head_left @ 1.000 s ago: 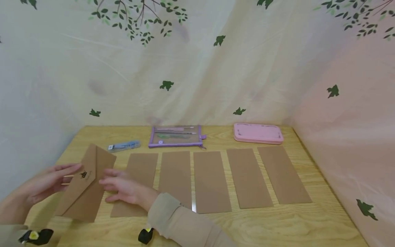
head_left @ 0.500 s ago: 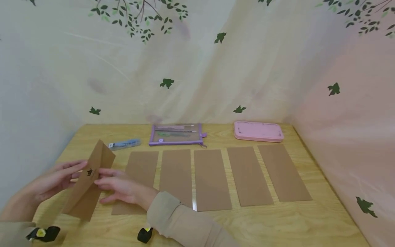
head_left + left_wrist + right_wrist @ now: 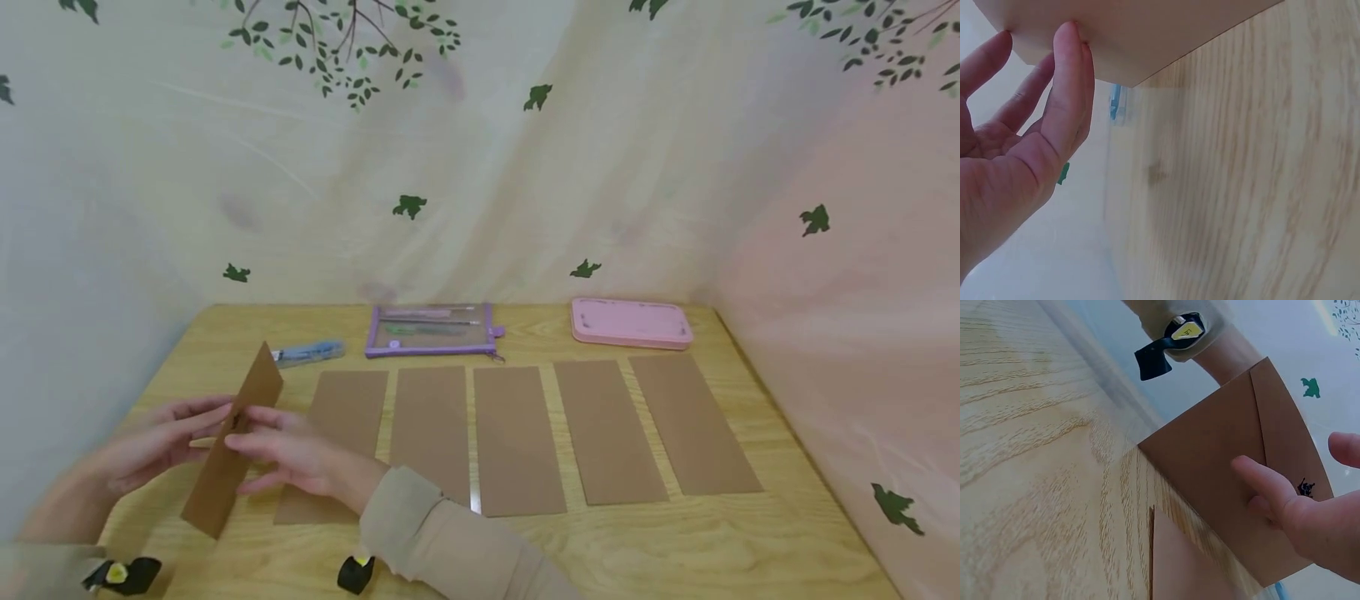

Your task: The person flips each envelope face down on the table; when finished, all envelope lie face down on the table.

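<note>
A brown paper envelope [image 3: 213, 492] stands tilted on edge between my two hands at the left of the table. Its flap side, with a small black crown-like mark [image 3: 1305, 487], faces my right hand [image 3: 296, 454]. That hand's extended fingers touch this face. On the other face, the fingertips of my left hand [image 3: 153, 446] press from outside, as the left wrist view shows the plain side of the envelope [image 3: 1154, 31] against them. Neither hand curls round the paper. Beside the right forearm lies a flat brown envelope-sized piece [image 3: 348, 408], partly covered by that arm.
More flat brown pieces [image 3: 520, 442] form a row to the right on the wooden table [image 3: 712, 550]. Behind them lie a blue item in clear packaging [image 3: 311, 352], a purple-edged see-through zip pouch [image 3: 431, 352] with pens, and a pink case [image 3: 632, 323].
The envelope has turned from showing its flap side to nearly edge-on in the head view. My left hand has moved right, towards the right hand; the right hand has shifted slightly left.
</note>
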Motion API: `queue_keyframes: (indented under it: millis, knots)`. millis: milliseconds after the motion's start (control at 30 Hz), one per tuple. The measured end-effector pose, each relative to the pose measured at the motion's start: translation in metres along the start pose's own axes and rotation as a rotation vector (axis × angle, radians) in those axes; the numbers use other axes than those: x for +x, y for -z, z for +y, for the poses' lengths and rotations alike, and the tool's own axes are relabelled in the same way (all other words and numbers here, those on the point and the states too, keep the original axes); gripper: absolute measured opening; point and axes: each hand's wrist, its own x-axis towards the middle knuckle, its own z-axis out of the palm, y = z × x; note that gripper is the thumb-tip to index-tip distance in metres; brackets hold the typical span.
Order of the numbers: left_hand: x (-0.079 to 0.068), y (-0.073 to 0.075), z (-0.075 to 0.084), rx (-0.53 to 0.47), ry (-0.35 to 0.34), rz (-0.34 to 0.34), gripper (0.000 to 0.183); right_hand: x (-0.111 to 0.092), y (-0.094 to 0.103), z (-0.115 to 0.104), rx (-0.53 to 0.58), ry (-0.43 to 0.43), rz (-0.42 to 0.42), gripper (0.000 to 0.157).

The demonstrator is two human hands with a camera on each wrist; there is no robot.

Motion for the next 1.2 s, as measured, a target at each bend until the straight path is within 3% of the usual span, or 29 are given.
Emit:
queue_keyframes:
  millis: [133, 300, 467, 700, 967, 1200]
  knots:
    - [0.001, -0.002, -0.005, 0.030, 0.008, 0.013, 0.047, 0.000, -0.001, 0.002, 0.005, 0.034, 0.027, 0.050]
    - [0.003, -0.007, -0.007, 0.157, 0.078, 0.148, 0.037, 0.000, -0.001, 0.004, 0.045, 0.074, 0.076, 0.056]
    - [0.006, -0.014, -0.006, 0.277, 0.151, 0.238, 0.056, 0.002, 0.001, 0.004, 0.072, 0.110, 0.116, 0.056]
    - [0.013, -0.017, -0.006, 0.449, 0.209, 0.329, 0.064, 0.005, 0.005, 0.005, 0.103, 0.143, 0.181, 0.056]
    - [0.007, -0.006, -0.011, 0.455, 0.244, 0.412, 0.067, 0.010, 0.014, 0.012, 0.091, 0.133, 0.263, 0.062]
    - [-0.003, 0.012, -0.019, 0.349, 0.194, 0.440, 0.052, 0.011, 0.016, 0.016, 0.047, 0.056, 0.188, 0.052]
